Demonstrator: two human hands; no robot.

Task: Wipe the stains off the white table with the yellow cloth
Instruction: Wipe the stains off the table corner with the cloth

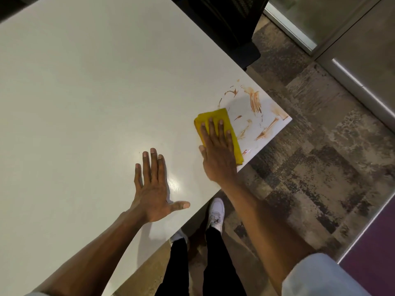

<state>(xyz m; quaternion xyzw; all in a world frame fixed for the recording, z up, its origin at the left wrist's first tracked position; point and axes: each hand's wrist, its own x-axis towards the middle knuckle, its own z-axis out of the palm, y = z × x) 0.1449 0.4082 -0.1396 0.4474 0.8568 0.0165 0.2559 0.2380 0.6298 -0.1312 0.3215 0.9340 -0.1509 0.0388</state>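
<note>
A: Where's the yellow cloth (222, 124)?

B: Folded, flat on the white counter (85, 92), near the corner closest to the person. Right hand (218, 154) presses on it palm down, fingers (211, 129) straight and laid flat, not clenched around anything. The hand hides the cloth's middle and near-left part; only the far edge and the right strip show.

A: Stains?

B: Orange-brown smears (254, 101) between the cloth and the counter corner, streaks running several ways, one small smear (245, 151) just beside the cloth's right edge by the counter edge. Can't tell what's under the cloth.

A: Left hand?

B: Left hand (152, 189) flat on bare counter, well apart from the cloth, fingers spread, thumb out, gripping nothing. There is a glare spot just right of it.

A: What's cut off?

B: Counter runs out of view top and left. Both upper arms are cropped; a pale sleeve (320, 278) shows bottom right. Dark chair (230, 24) at the far edge is mostly out of frame and too dark to read.

A: Room?

B: Mottled grey-brown carpet tiles (320, 167). Glass or metal-framed partition (342, 39) top right, hazy. Purple strip (374, 253) at the right edge, can't identify it. Black trousers (215, 263) and white sneakers (217, 212) under the counter edge.
</note>
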